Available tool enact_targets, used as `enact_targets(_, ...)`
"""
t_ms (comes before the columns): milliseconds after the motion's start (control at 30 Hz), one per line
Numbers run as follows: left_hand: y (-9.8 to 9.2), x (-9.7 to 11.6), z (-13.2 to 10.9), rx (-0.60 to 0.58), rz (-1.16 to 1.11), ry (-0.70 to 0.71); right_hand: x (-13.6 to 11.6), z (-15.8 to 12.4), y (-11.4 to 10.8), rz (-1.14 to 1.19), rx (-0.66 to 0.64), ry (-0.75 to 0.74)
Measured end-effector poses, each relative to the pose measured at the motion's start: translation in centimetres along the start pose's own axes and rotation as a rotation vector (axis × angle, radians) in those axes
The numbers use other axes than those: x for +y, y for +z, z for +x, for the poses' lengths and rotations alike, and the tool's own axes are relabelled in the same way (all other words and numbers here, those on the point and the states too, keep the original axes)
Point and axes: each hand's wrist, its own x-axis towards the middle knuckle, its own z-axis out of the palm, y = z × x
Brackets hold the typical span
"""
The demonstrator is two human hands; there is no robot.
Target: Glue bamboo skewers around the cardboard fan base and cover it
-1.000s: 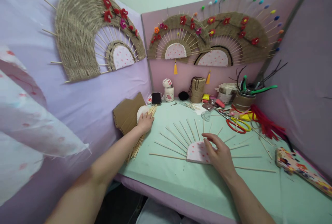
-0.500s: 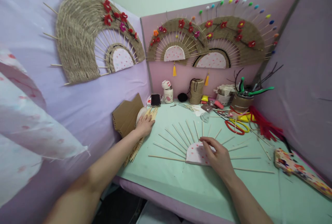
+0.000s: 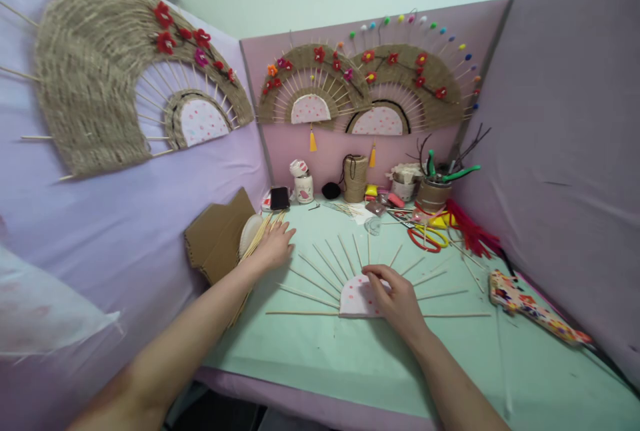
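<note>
My left hand (image 3: 274, 246) lies palm down with spread fingers beside and partly over a bundle of thin wooden sticks (image 3: 265, 226). My right hand (image 3: 395, 298) is closed in a pinch at the foot of a thin wooden stick (image 3: 369, 248), by the top edge of a half-round piece covered in pink-dotted white cloth (image 3: 351, 298). From that piece several sticks fan out over the green tabletop, like the ribs of a fan. The right hand covers the piece's right part. Whether the pinched stick is fixed to the piece is hidden by the fingertips.
Brown cardboard (image 3: 217, 234) leans at the left. Red and yellow scissors (image 3: 427, 240), red fuzzy stems (image 3: 473, 231) and a twine spool (image 3: 355, 178) sit toward the back. A flower-patterned glue gun (image 3: 530, 304) lies at the right. Decorated fans (image 3: 100, 71) hang on the partitions.
The view has turned, so the scene sits farther left. My left hand has shifted right relative to the stick bundle, its fingers more spread. My right hand stays at the same stick.
</note>
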Motion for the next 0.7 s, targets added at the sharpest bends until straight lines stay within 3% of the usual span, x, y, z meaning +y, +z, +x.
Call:
enact_targets(300, -2.6, 4.1, 2.8, 0.000, 0.020, 0.121, -1.9, 1.0, -0.3, -0.042, -0.078, -0.101)
enact_targets(500, -3.2, 5.5, 6.8, -0.029, 0.060, 0.186, -3.8, 3.0, 0.5, -0.075, -0.310, -0.269)
enact_targets(700, -3.1, 5.9, 11.5, -0.031, 0.079, 0.232, -3.3, 3.1, 2.3, -0.105, -0.379, -0.392)
